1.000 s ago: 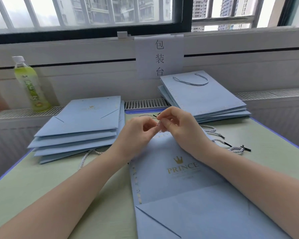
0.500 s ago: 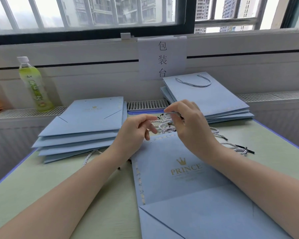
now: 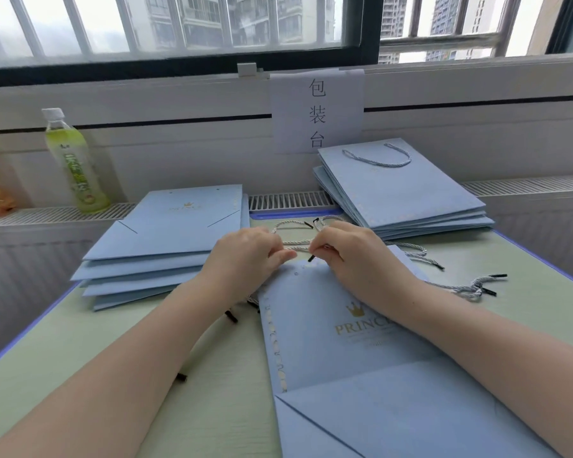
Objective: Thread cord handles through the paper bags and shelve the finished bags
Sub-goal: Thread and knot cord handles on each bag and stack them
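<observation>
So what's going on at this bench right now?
A person is fitting a handle to the flat light-blue paper bag in front of them. The right hand pinches the black tip of a grey twisted cord at the bag's top edge, while the left hand steadies that edge. A stack of handleless bags lies to the left, a stack of finished bags to the right.

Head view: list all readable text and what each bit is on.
"包装台": white paper sign taped on the wall under the window.
"PRINC…", under a gold crown: front bag; the right forearm hides the rest, and the smaller lines beneath are unreadable.
Green bottle label: blurred.
Left stack top bag print: too faint.
</observation>
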The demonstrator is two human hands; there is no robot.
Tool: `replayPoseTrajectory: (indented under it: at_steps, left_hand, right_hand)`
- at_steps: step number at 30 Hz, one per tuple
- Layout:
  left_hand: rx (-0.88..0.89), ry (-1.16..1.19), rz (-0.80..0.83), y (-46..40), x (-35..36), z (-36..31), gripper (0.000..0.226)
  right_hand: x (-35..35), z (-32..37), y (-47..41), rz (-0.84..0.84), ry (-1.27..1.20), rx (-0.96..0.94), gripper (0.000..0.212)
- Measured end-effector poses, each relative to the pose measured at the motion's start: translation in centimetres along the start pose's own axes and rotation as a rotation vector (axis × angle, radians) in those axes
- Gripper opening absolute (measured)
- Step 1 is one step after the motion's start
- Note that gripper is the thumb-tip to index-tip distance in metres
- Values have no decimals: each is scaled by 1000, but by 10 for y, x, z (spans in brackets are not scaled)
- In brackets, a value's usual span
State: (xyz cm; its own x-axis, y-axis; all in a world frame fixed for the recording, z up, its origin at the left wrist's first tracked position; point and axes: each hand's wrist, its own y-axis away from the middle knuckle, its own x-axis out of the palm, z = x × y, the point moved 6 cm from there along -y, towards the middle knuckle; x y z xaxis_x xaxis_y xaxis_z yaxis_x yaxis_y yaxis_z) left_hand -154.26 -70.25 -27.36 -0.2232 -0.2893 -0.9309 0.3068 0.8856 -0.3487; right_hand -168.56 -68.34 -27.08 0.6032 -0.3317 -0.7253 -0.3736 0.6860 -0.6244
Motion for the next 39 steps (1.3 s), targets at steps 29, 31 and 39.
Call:
replayPoseTrajectory:
  at_steps: [29, 31, 39]
  left_hand:
    - [-161, 1068, -12, 3, -12, -12, 38]
    - [-171, 1037, -5, 3, -12, -12, 36]
    - [-150, 1095, 56, 4, -11, -11, 35]
  right_hand:
    - [-8, 26, 4, -69, -437, 98, 14]
    - [-7, 27, 4, -79, -367, 58, 8]
    - [-5, 30, 0, -122, -51, -62, 15]
